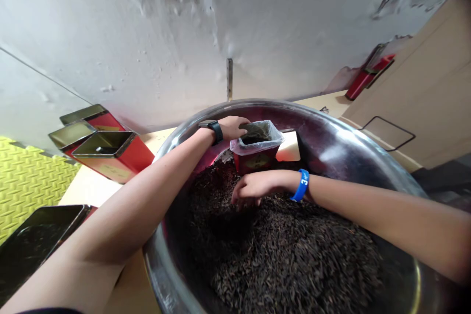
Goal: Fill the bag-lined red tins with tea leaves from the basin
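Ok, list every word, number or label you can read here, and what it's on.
"3": blue wristband; the smaller marks beside it are unreadable.
Lined tin: print too blurred to read.
Front tin of the three grouped at left: print too blurred to read.

The left hand (232, 127) wears a black-strapped watch (215, 129); the right hand (259, 184) wears a blue wristband (300, 186) marked "3" in white.

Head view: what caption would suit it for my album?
Left hand on a plastic-lined red tin, right hand at dark loose flakes, inside a metal bowl.
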A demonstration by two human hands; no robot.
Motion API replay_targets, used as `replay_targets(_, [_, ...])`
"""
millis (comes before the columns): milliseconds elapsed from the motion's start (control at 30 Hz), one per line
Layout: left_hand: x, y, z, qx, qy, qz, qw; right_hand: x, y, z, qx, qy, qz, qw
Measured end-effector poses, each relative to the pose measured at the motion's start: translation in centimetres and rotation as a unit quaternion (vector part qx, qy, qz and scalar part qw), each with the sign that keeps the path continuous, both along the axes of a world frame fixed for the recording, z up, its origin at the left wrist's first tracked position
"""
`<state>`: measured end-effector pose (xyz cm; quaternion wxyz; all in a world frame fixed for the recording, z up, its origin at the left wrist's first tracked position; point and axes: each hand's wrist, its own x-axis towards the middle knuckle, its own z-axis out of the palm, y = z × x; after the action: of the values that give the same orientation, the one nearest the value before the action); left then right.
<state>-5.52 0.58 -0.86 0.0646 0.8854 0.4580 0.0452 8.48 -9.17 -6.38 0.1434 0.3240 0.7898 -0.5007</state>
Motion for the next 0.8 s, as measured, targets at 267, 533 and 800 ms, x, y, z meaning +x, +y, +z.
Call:
replay_targets(267, [0.1,-0.5,0.4,-0.003,-0.003,-0.002,1.000,0.2,-0.3,0.4,-0.018,-0.044,0.001,0.999])
replay_targets(533, [0.1,-0.3,0.2,-0.007,0.000,0.005,1.000,0.1,-0.8,1.1,0.071,-0.078,0.058,0.993])
replay_targets(800, [0.1,-0.4,0.3,-0.004,0.002,0.002,1.000,0.0,-1.8,1.4,0.104,-0.056,0.123,0.985])
